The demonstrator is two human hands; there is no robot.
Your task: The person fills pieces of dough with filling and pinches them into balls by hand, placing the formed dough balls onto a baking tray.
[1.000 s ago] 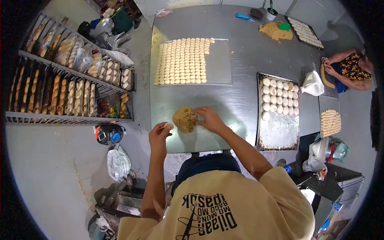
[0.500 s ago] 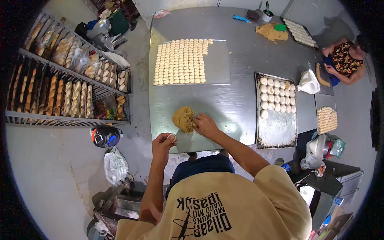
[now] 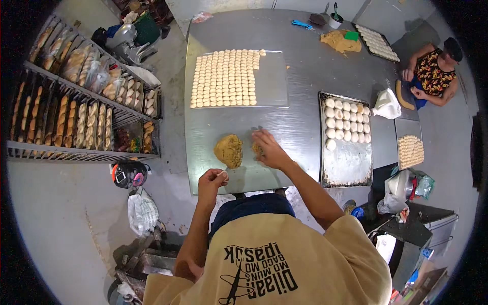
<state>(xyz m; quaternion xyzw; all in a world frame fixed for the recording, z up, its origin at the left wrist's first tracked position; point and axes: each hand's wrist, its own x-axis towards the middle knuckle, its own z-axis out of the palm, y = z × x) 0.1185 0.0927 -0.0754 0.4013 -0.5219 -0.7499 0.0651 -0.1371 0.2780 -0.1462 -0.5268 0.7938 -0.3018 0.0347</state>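
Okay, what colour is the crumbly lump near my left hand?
The crumbly lump is yellowish brown; it shows best in the head view.

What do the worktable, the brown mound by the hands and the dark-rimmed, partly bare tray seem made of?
Worktable: probably steel or similar sheet metal, smooth; grey with streaky reflections.
Brown mound: perhaps a crumbly paste or dough, matte; surface rough and lumpy.
Dark-rimmed tray: likely metal, worn; dull grey sheen, blackened, patchy edges.
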